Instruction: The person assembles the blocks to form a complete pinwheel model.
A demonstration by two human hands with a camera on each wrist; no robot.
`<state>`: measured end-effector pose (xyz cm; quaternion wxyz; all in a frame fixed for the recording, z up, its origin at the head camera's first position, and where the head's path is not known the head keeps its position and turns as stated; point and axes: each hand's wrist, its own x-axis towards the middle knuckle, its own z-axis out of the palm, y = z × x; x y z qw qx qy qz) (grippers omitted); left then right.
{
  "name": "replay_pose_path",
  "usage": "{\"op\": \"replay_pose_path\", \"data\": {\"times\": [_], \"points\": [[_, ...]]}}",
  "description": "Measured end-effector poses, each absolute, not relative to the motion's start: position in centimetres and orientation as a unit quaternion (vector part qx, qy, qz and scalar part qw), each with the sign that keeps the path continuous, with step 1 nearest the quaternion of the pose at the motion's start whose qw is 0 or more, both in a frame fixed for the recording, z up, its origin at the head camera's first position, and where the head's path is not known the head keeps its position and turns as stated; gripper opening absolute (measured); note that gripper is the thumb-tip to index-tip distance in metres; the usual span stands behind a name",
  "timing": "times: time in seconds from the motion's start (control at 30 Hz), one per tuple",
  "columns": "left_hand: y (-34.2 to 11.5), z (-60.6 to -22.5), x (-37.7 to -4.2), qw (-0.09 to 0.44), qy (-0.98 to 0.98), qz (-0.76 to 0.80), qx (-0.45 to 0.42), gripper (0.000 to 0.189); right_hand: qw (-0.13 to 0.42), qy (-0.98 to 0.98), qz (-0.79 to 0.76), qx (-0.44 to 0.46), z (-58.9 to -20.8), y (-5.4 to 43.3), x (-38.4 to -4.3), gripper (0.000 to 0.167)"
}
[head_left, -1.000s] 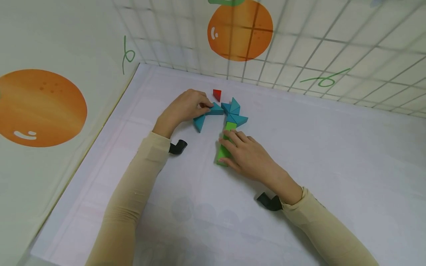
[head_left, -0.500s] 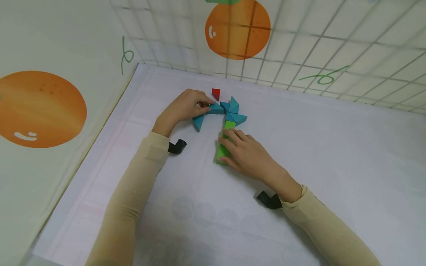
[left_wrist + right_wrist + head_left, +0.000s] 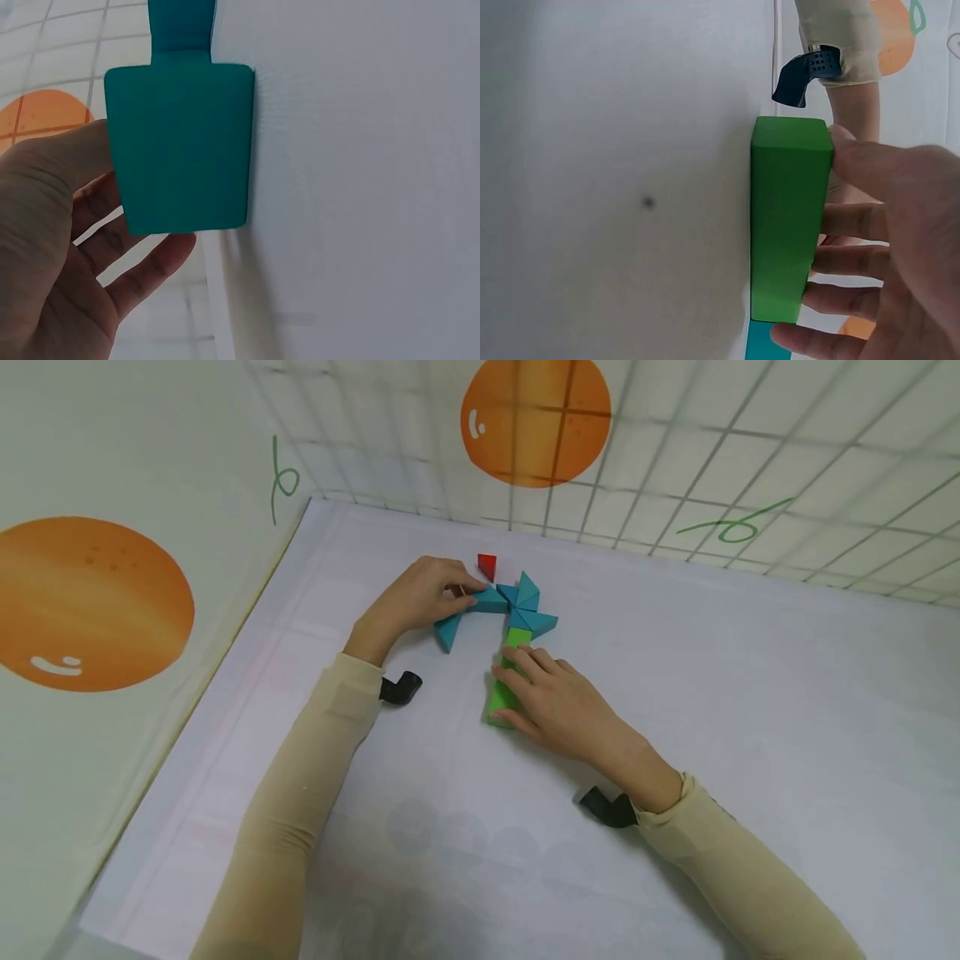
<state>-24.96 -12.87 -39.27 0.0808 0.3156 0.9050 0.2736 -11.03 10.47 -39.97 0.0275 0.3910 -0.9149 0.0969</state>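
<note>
In the head view my left hand pinches a blue triangular block between thumb and index finger. A second blue triangular block pokes out below those fingers. In the left wrist view a large teal block face hides part of the fingers. My right hand rests on a long green block, thumb at its near end and nearly straight fingers along it. Beyond the green block's far end sits a fan of several blue triangular blocks. The right wrist view shows the green block meeting a blue one.
A small red block lies behind the blue ones. The white tabletop runs up to a tiled back wall with orange fruit pictures and a pale left wall. Black wrist camera mounts stick out from both sleeves.
The whole scene sits slightly higher in the picture now. Both hands keep their places on the blocks, and the blue block under my left fingers is almost unmoved.
</note>
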Motion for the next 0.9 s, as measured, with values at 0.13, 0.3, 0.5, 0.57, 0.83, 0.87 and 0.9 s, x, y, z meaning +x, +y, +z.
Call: {"op": "replay_pose_path", "data": {"times": [0.13, 0.3, 0.5, 0.57, 0.83, 0.87, 0.9], "points": [[-12.77, -39.37, -25.04, 0.072, 0.904, 0.268, 0.324, 0.027, 0.029, -0.915, 0.099, 0.390, -39.98, 10.50, -11.08, 0.057], [-12.63, -39.47, -24.95, 0.065, 0.907, 0.261, 0.325, 0.026, 0.030, -0.915, 0.101, 0.390, -40.01, 10.49, -11.12, 0.057], [-12.24, -39.21, -24.76, 0.065, 0.905, 0.259, 0.332, 0.025, 0.031, -0.915, 0.101, 0.390, -39.91, 10.51, -11.09, 0.056], [-12.14, -39.12, -24.72, 0.063, 0.904, 0.259, 0.334, 0.025, 0.032, -0.914, 0.101, 0.390, -39.84, 10.53, -11.09, 0.056], [-12.02, -39.03, -24.48, 0.066, 0.910, 0.243, 0.330, 0.026, 0.031, -0.914, 0.102, 0.391, -39.81, 10.48, -11.05, 0.056], [-12.00, -39.06, -24.47, 0.066, 0.910, 0.242, 0.330, 0.027, 0.030, -0.915, 0.101, 0.390, -39.83, 10.48, -11.04, 0.056], [-12.02, -39.10, -24.46, 0.067, 0.910, 0.240, 0.330, 0.027, 0.030, -0.915, 0.101, 0.391, -39.85, 10.47, -11.04, 0.056]]}}
